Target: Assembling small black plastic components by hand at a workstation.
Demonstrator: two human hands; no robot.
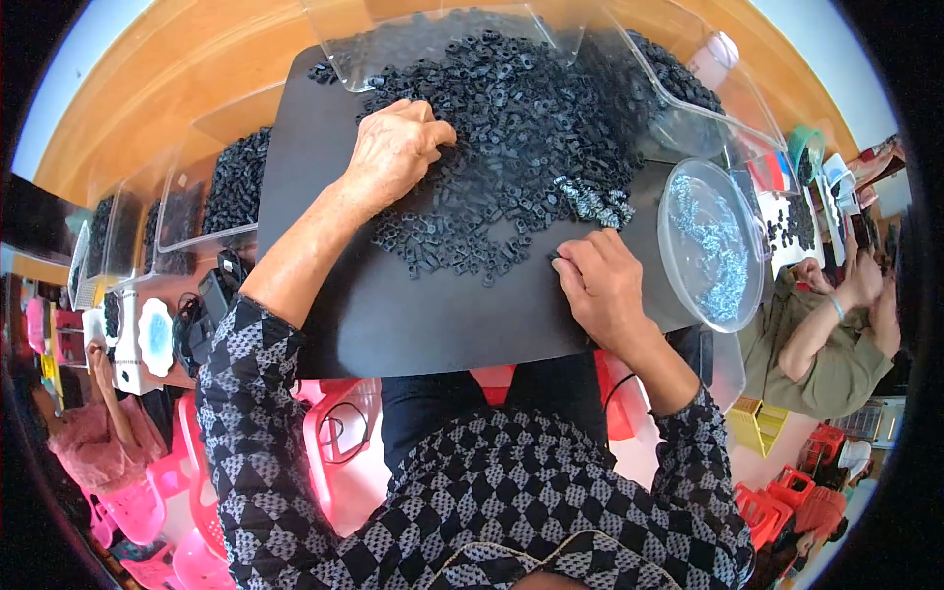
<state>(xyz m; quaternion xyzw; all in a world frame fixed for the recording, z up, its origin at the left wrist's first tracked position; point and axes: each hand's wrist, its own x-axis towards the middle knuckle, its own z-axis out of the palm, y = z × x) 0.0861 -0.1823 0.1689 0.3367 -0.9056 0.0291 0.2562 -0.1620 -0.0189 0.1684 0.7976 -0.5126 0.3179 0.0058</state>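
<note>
A wide heap of small black plastic parts (492, 108) spreads over the dark tabletop (433, 329). My left hand (398, 147) is at the heap's left side, its fingers curled down and closed; what they hold, if anything, is hidden. Nearer the table's front, to the right, my right hand (602, 280) pinches a small black plastic part (554, 256) at its fingertips. Just beyond that hand lies a small pile of silvery metal pieces (595, 204), which look like springs. To its right, a round clear plastic tray (671, 270) holds many more small shiny pieces.
Clear plastic bins of black parts stand at the left (182, 202) and far right (678, 103) of the table. A co-worker (826, 334) sits at the right, another person (108, 438) at the left. Pink chairs (138, 506) and a yellow basket (757, 425) are on the floor.
</note>
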